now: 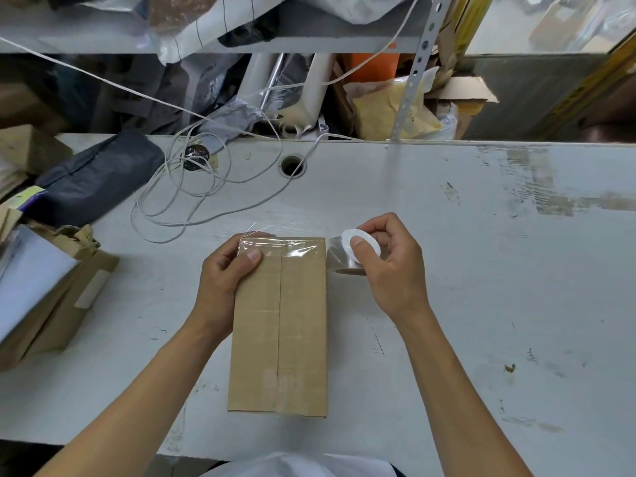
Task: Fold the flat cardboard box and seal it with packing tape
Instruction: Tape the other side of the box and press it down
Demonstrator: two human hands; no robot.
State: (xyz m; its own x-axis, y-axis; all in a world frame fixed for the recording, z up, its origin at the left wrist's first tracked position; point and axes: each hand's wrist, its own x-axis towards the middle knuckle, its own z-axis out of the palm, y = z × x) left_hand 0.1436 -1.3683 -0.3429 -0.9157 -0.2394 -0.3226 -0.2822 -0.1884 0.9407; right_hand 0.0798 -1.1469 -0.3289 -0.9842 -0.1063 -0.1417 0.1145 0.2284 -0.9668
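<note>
Gripping the tape roll (358, 251), right hand (389, 266) hides most of it; left hand (223, 273) clasps box (278, 325).

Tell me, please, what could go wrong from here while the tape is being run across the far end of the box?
1. The tape strip already shows wrinkles, so it may seal poorly unless smoothed.
2. Only the left hand steadies the cardboard box, by its far corner; a pull from the tape roll in the right hand might skew it.
3. The loose white cord lies close behind and could catch the sticky end.
</note>
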